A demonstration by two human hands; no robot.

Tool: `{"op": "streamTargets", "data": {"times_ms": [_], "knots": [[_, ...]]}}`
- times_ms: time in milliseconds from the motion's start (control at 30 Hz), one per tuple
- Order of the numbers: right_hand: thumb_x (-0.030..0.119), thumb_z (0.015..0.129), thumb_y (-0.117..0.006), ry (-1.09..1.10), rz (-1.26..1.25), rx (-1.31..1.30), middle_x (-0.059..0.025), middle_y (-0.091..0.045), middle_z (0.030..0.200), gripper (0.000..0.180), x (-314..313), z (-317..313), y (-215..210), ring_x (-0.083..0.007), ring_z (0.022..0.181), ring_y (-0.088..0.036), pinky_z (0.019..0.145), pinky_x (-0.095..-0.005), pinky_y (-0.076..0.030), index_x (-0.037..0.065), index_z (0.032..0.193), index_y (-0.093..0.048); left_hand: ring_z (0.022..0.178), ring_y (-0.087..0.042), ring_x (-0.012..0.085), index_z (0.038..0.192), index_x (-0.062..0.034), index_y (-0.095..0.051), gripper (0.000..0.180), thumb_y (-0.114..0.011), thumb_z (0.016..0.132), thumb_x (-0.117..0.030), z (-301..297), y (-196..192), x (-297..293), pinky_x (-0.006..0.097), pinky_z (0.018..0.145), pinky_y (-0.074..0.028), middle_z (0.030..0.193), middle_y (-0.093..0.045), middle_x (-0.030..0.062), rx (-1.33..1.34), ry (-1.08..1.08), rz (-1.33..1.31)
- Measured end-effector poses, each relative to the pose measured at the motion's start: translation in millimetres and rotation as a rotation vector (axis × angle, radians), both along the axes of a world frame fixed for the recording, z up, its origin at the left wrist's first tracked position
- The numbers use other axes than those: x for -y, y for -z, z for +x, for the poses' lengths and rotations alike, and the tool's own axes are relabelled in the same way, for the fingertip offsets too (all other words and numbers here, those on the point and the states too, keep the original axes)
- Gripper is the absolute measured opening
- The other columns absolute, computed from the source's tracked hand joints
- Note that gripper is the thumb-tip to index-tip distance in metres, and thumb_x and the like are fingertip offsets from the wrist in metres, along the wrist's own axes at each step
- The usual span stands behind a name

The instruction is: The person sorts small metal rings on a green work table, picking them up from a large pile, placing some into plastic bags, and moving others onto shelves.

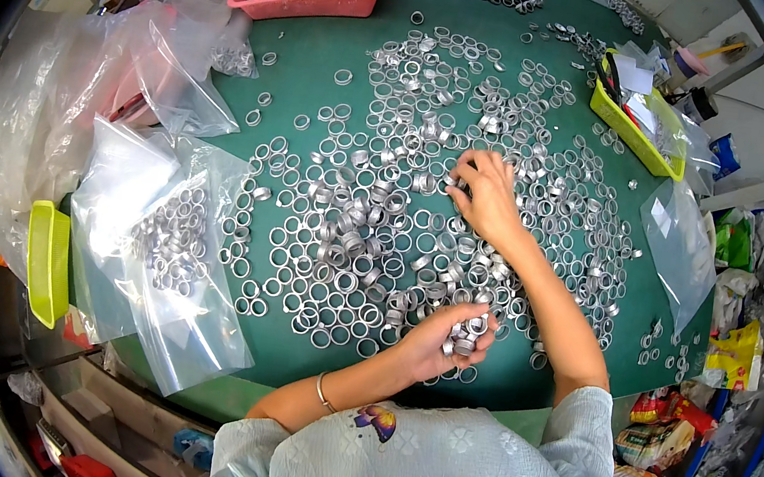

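Metal rings [394, 203], strewn over the middle of the green desk [310, 51] and also gathered in the left hand [431, 343], close to the near edge. Left grip: curled around several at once. Right hand [486, 194]: bent low over others at mid-desk; cannot tell whether pinching one. Could drop some over the near edge by loosening or overfilling the left hand; could scatter loose ones by dragging the right forearm [554, 306] across the desk.
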State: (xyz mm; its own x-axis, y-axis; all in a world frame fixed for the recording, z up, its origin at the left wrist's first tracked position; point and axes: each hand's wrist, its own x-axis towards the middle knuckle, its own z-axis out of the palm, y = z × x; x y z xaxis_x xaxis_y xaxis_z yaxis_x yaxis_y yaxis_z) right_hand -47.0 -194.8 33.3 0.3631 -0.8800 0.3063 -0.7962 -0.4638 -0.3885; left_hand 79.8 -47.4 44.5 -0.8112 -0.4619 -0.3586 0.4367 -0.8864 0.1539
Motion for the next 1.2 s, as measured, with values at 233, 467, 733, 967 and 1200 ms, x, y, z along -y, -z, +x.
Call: {"op": "streamTargets", "data": {"times_ms": [233, 467, 733, 967, 1200], "knots": [[0.01, 0.074, -0.067, -0.3, 0.509, 0.515, -0.0054, -0.06, 0.089, 0.009, -35, -16, -54, -0.0203, 0.092, -0.056, 0.083, -0.0339, -0.042, 0.003, 0.077, -0.061, 0.094, -0.059, 0.0219, 0.101, -0.0071, -0.056, 0.028, -0.048, 0.091, -0.031, 6, 6, 7, 0.033, 0.08, -0.05, 0.105, -0.059, 0.0119, 0.009, -0.459, 0.045], [0.009, 0.074, -0.065, -0.022, 0.153, 0.278, -0.0099, -0.06, 0.09, 0.009, -4, -22, -48, -0.0281, 0.092, -0.054, 0.086, -0.0381, -0.039, 0.003, 0.081, -0.062, 0.065, -0.047, 0.0134, 0.104, -0.0102, -0.056, 0.025, -0.049, 0.092, -0.03, 13, -6, 20, 0.021, 0.049, -0.039, 0.089, -0.056, 0.0081, -0.022, -0.525, 0.323], [0.007, 0.066, -0.069, -0.052, -0.027, 0.001, -0.0047, -0.056, 0.099, 0.023, 53, -12, 5, -0.0247, 0.1, -0.047, 0.087, -0.0372, -0.034, 0.007, 0.088, -0.061, 0.059, -0.04, 0.0092, 0.101, -0.0099, -0.055, 0.023, -0.048, 0.093, -0.03, 20, 7, 16, 0.02, 0.046, -0.033, 0.081, -0.049, 0.0044, -0.213, -0.383, 0.311], [0.011, 0.074, -0.064, -0.206, 0.352, 0.044, -0.0078, -0.06, 0.092, 0.013, 27, -19, -30, -0.0261, 0.096, -0.053, 0.089, -0.0371, -0.034, 0.005, 0.086, -0.061, 0.091, -0.053, 0.0196, 0.11, -0.0063, -0.052, 0.021, -0.048, 0.091, -0.015, 21, -3, 11, 0.029, 0.072, -0.048, 0.104, -0.053, 0.0111, -0.039, -0.414, 0.193], [0.036, 0.076, -0.066, -0.122, 0.052, -0.021, -0.0197, -0.035, 0.133, 0.056, 59, 26, 9, -0.0406, 0.125, -0.027, 0.1, -0.0513, -0.025, 0.008, 0.122, -0.049, 0.096, -0.052, 0.0217, 0.107, -0.0051, -0.053, 0.019, -0.049, 0.091, -0.014, 15, 15, 9, 0.035, 0.086, -0.043, 0.104, -0.052, 0.0096, -0.295, -0.368, 0.206]]}}
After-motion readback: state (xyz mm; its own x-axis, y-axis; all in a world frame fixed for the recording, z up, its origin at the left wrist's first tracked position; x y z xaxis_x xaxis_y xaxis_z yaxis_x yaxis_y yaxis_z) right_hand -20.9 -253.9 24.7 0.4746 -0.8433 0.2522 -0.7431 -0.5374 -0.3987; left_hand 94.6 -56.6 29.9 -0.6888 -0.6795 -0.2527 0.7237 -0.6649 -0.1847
